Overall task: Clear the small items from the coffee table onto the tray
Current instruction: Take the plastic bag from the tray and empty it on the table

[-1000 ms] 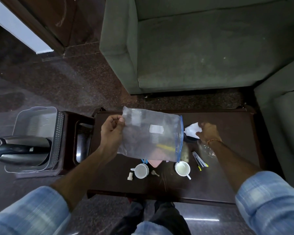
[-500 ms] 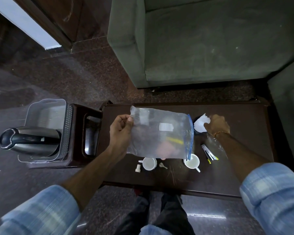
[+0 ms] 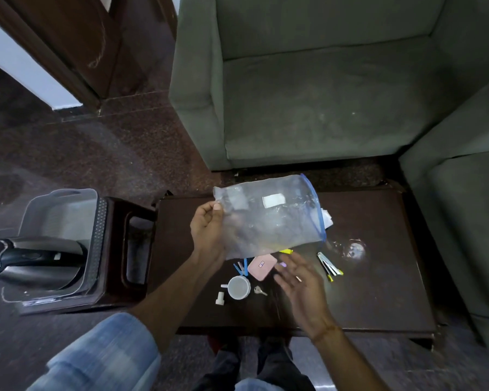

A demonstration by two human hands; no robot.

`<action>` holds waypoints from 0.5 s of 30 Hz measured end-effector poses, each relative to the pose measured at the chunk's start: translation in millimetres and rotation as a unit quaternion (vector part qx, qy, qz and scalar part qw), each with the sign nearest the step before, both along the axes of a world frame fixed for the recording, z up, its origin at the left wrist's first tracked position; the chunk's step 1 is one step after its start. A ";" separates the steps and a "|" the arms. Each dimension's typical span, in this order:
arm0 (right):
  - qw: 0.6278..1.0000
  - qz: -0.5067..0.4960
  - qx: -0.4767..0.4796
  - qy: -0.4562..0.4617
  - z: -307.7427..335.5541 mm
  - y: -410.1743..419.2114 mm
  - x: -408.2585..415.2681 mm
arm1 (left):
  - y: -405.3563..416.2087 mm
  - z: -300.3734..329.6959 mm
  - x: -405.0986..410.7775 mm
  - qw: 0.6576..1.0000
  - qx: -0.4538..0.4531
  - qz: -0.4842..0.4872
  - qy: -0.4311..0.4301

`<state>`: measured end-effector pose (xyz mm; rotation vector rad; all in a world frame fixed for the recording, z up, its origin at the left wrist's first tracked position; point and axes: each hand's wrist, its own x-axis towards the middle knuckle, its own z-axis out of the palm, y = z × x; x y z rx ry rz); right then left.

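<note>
My left hand (image 3: 208, 232) grips the left edge of a clear zip bag (image 3: 268, 218) with a blue seal, held above the dark coffee table (image 3: 378, 277). My right hand (image 3: 299, 280) hovers open over the table's near middle, fingers spread, holding nothing. Below the bag lie a pink case (image 3: 261, 267), a white cup (image 3: 239, 287), a small key (image 3: 260, 291), a white plastic piece (image 3: 219, 299), blue sticks (image 3: 241, 268) and a nail clipper with pens (image 3: 329, 266). A white paper (image 3: 327, 220) peeks out behind the bag. The clear tray (image 3: 60, 215) stands to the left.
A steel kettle (image 3: 31, 261) sits in the clear tray, which rests on a dark side stool (image 3: 124, 249) left of the table. A clear crumpled wrapper (image 3: 353, 249) lies at the table's right. Green sofas (image 3: 322, 94) border the far and right sides.
My right hand left the white paper at the far right and came back toward me over the table's middle, open. The second cup is now hidden under it. The bag rose slightly.
</note>
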<state>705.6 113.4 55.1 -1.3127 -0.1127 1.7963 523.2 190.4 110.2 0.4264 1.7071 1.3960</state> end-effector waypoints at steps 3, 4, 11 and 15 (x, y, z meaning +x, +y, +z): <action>0.996 0.016 0.085 -0.015 24.9 13.0 -26.5 | -3.0 7.4 8.5 1.000 0.018 -0.019 -0.013; 0.995 0.005 0.092 -0.030 32.5 22.1 -31.3 | -5.0 8.9 9.6 0.999 0.024 -0.030 -0.016; 0.978 0.014 0.174 -0.117 72.6 70.8 -14.4 | -18.6 14.7 -20.5 0.987 -0.047 -0.096 -0.118; 0.961 0.132 0.184 -0.158 93.9 87.3 3.8 | -0.8 31.0 -51.1 0.949 -0.155 -0.227 -0.153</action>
